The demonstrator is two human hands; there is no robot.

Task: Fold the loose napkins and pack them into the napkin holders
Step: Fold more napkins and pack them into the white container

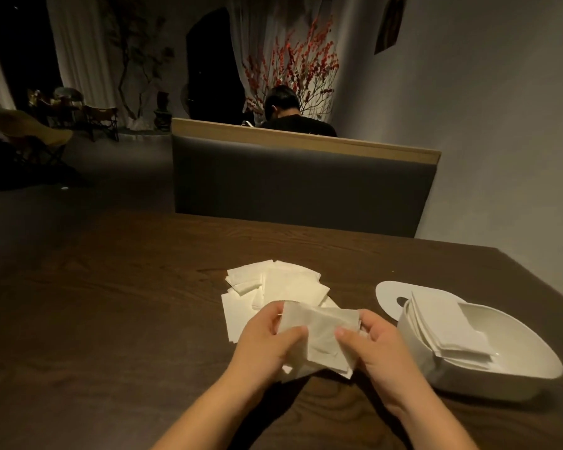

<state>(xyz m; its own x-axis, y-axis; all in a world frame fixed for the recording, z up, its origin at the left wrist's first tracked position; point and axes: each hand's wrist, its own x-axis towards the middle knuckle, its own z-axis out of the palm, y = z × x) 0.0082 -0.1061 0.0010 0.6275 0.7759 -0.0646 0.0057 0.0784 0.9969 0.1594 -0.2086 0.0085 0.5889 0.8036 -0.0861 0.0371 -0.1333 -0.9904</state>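
Both bare forearms reach in from six o'clock, and the left hand (267,342) and right hand (376,344) together pinch a small stack of thin white paper napkins (319,339) just above the dark wooden table (111,303). At twelve o'clock from the hands lies the loose heap of flat white napkins (273,287), and at three o'clock sits the white oval napkin holder (488,368), already partly filled, its flat white lid (389,293) behind it. The sheets look soft and slippery, so an uneven squeeze could fan the stack, skew the fold, or let corners catch on the holder's rim when packed.
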